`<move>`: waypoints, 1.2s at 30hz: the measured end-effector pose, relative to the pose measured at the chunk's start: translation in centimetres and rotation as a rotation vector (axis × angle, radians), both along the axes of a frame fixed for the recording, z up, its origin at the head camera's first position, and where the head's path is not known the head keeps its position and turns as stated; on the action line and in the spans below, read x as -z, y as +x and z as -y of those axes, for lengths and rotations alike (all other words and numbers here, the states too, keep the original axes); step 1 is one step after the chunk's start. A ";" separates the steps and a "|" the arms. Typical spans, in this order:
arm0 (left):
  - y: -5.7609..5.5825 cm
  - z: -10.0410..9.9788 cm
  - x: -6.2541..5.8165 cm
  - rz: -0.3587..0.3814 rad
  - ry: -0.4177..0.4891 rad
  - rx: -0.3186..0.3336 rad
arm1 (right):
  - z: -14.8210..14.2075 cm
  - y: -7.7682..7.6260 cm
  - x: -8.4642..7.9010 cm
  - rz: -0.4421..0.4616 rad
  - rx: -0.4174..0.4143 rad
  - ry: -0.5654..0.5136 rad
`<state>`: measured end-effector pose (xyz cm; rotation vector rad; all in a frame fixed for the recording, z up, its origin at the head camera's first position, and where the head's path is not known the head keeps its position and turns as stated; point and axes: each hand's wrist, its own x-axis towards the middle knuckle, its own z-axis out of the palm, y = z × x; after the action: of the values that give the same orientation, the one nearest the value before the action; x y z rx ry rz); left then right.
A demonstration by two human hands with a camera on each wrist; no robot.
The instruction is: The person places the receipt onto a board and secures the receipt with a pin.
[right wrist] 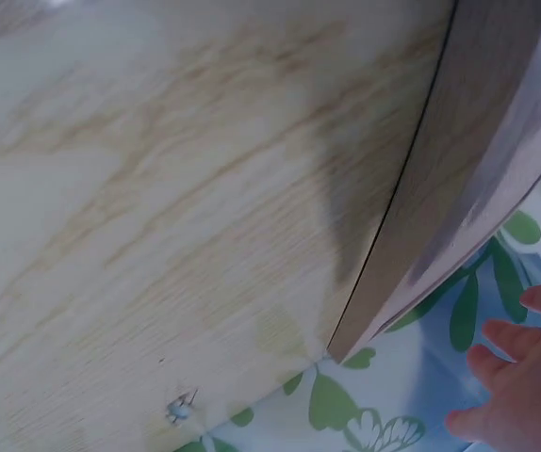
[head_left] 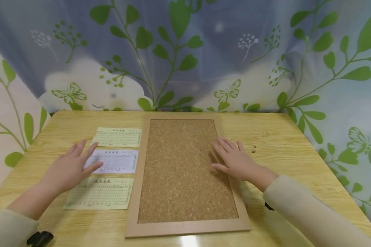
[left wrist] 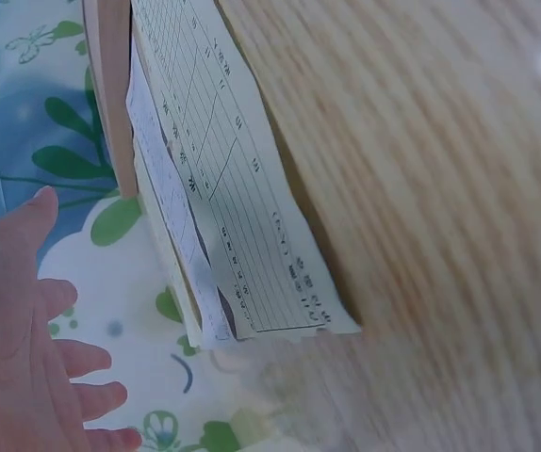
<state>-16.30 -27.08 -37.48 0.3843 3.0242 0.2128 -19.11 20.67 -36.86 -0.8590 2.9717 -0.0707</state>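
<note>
A cork board (head_left: 185, 171) in a pale wooden frame lies in the middle of the table. To its left are three printed forms in a column: a yellow-green slip (head_left: 119, 137) at the back, a pale lilac slip (head_left: 117, 161) in the middle and another yellow-green slip (head_left: 102, 193) nearest me. My left hand (head_left: 69, 168), fingers spread, is over the left ends of the slips and holds nothing. Over the board's right frame edge is my right hand (head_left: 235, 159), fingers extended and empty. Whether it touches the board, I cannot tell.
Small dark bits (head_left: 254, 149) and a fainter cluster (head_left: 266, 134) lie on the wooden table (head_left: 275, 154) right of the board; their kind is too small to tell. A curtain (head_left: 210, 51) with leaf and butterfly prints hangs behind the table's back edge.
</note>
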 end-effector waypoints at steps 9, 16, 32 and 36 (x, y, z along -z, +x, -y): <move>0.8 0.8 0.3 0.008 0.016 -0.009 | 2.6 0.6 -0.8 0.012 -0.087 -0.076; 1.2 1.8 0.7 0.029 0.009 -0.018 | 4.8 0.8 -1.6 0.031 -0.132 -0.058; 1.5 3.8 1.2 0.112 0.024 -0.066 | 8.6 2.0 -1.4 0.111 -0.231 -0.002; 1.5 4.1 1.4 0.131 0.011 -0.086 | 9.2 2.1 -1.2 0.114 -0.234 0.015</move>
<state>-14.78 -31.23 -38.88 0.2311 2.9138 0.2509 -17.04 11.44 -35.66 -1.1518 2.7424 -0.0853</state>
